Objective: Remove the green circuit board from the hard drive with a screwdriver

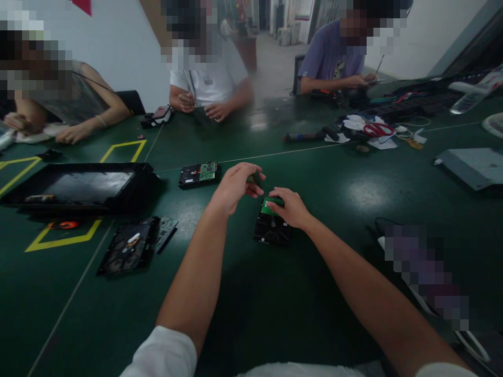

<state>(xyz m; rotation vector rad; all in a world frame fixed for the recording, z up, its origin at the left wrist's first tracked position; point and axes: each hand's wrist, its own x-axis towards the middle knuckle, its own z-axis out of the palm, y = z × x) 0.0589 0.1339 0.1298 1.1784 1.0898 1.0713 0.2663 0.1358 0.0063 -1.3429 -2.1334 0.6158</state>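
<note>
In the middle of the green table lies a hard drive (273, 230), its black casing toward me. A green circuit board (269, 208) shows at its far end. My right hand (294, 207) reaches over that end, thumb and fingers closed on the board's edge. Just left of it and above the table, my left hand (234, 187) is curled. A small dark, yellowish-green piece shows between its thumb and fingers, too unclear to name. Beyond my left hand rests another hard drive (198, 174) with its board upward.
At left are an opened drive casing (129, 246), a loose circuit board (166, 233) and a large black tray (78, 187). Red-handled scissors (378, 130) lie far right, near a grey metal box (471, 166). Three people sit across the table. A blurred-out object (426, 277) is at right.
</note>
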